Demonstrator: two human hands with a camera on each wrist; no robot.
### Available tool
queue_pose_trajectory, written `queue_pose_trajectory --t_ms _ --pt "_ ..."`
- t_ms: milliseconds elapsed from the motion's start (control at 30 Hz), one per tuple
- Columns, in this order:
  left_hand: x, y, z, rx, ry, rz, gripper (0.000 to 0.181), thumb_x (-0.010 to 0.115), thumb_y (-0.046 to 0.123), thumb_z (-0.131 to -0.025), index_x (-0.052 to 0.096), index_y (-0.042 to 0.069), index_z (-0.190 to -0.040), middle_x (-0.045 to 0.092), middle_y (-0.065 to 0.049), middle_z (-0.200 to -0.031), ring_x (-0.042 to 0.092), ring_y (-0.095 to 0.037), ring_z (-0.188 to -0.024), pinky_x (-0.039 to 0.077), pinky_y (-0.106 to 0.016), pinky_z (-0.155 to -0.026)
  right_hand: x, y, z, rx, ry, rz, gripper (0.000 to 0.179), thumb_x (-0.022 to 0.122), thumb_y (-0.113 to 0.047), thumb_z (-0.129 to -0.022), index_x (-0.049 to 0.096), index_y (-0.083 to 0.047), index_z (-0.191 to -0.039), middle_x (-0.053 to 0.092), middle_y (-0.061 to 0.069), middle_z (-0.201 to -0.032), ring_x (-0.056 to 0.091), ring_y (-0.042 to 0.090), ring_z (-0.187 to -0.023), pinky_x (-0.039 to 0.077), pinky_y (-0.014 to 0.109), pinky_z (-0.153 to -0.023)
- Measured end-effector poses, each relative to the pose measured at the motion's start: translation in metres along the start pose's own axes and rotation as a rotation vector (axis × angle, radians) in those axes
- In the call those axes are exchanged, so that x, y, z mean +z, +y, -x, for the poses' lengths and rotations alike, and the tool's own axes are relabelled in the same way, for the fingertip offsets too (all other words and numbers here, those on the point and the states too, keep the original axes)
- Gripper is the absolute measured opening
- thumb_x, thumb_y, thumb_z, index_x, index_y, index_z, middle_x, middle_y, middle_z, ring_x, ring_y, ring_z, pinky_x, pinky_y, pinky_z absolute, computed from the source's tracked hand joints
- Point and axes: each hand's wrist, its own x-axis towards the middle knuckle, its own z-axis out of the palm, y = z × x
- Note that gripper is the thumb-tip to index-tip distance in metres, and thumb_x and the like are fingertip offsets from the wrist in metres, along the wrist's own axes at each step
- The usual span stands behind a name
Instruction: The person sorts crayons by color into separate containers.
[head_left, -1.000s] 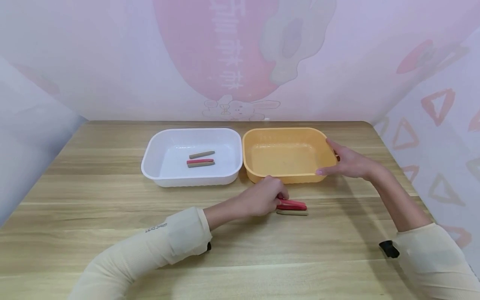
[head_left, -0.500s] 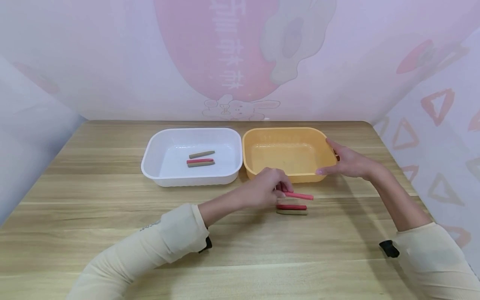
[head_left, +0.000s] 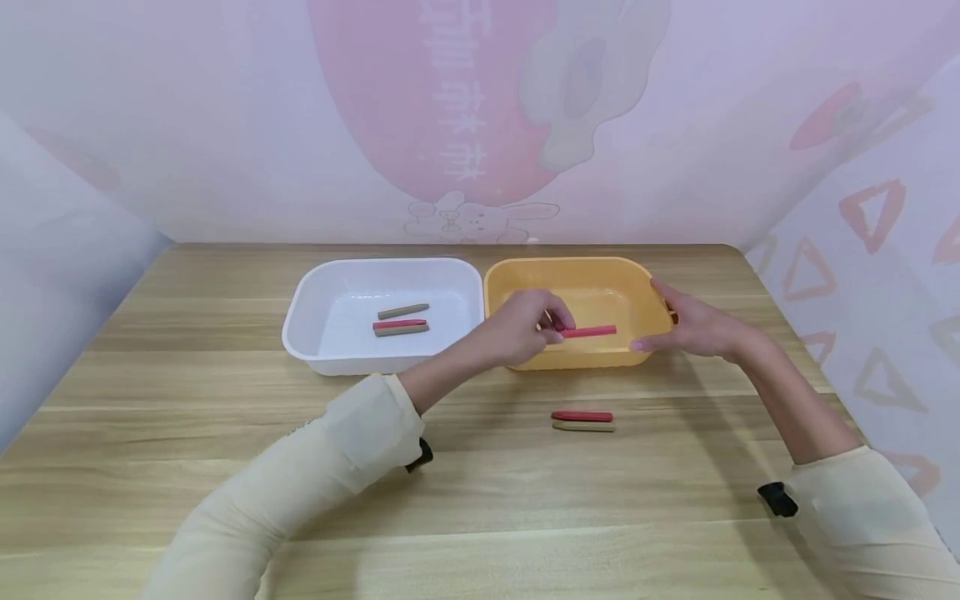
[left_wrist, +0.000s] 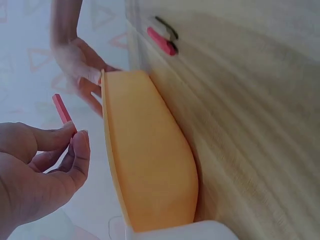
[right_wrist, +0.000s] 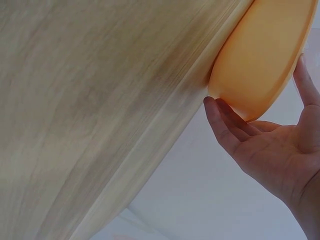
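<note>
My left hand (head_left: 528, 325) pinches one end of a pinkish-red crayon (head_left: 588, 332) between thumb and fingers, above the yellow-orange tub (head_left: 577, 360). In the left wrist view the crayon (left_wrist: 61, 108) sticks out past the fingertips, apart from the tub's wall (left_wrist: 150, 155). At the tub's right end rests my right hand (head_left: 701, 323), its fingers mostly straight against the outer wall and its thumb at the front rim. On the table in front of the tub lie a red crayon (head_left: 582, 417) and a brown crayon (head_left: 585, 427), side by side.
A white tub (head_left: 382, 364) stands against the left side of the yellow-orange one. Inside it lie a separate brown crayon (head_left: 403, 312), a red crayon (head_left: 400, 323) and another brown crayon (head_left: 401, 330). The wooden table (head_left: 487, 508) ends at a printed wall (head_left: 262, 167).
My left hand has lifted the pinkish-red crayon from beside the others on the table and carried it away from me, over the yellow-orange tub. The right hand has stayed put.
</note>
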Motion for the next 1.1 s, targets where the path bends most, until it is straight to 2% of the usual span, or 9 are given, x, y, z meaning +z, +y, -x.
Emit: queue_pose_trajectory --t_ms 233,500,800,1100 --pt "-0.008 -0.009 -0.023 -0.020 0.008 -0.011 0.011 0.065 -0.007 -0.097 0.074 -0.007 -0.103 0.071 -0.015 -0.097 0.060 -0.019 -0.085 0.050 -0.023 -0.076 0.000 -0.001 0.001 -0.010 0.004 -0.007 0.117 0.079 -0.026 -0.093 -0.011 0.005 -0.162 0.034 0.036 -0.156 0.044 0.044 -0.137 0.035 0.060 -0.112" --pt "-0.007 -0.022 -0.046 -0.055 0.035 -0.024 0.010 0.066 -0.007 -0.096 0.076 -0.010 -0.101 0.071 -0.015 -0.088 0.054 -0.014 -0.075 0.044 -0.020 -0.071 0.001 -0.001 0.001 -0.014 0.004 -0.018 0.117 0.079 -0.025 -0.093 -0.011 0.005 -0.162 0.040 0.034 -0.153 0.049 0.041 -0.133 0.036 0.059 -0.113" --pt "-0.007 -0.031 -0.063 -0.147 0.100 -0.059 0.015 0.072 -0.004 -0.093 0.077 -0.005 -0.107 0.076 -0.018 -0.103 0.068 -0.024 -0.093 0.053 -0.026 -0.078 0.001 -0.001 0.001 -0.007 0.004 -0.015 0.118 0.079 -0.025 -0.092 -0.011 0.005 -0.162 0.036 0.036 -0.155 0.046 0.044 -0.135 0.034 0.061 -0.113" --pt "-0.005 -0.038 -0.074 -0.224 0.105 -0.078 0.017 0.071 -0.007 -0.090 0.076 -0.004 -0.107 0.072 -0.016 -0.113 0.064 -0.025 -0.099 0.052 -0.029 -0.080 0.001 0.000 0.000 -0.013 0.000 -0.032 0.118 0.079 -0.024 -0.093 -0.013 0.003 -0.162 0.036 0.036 -0.155 0.047 0.045 -0.136 0.036 0.059 -0.113"
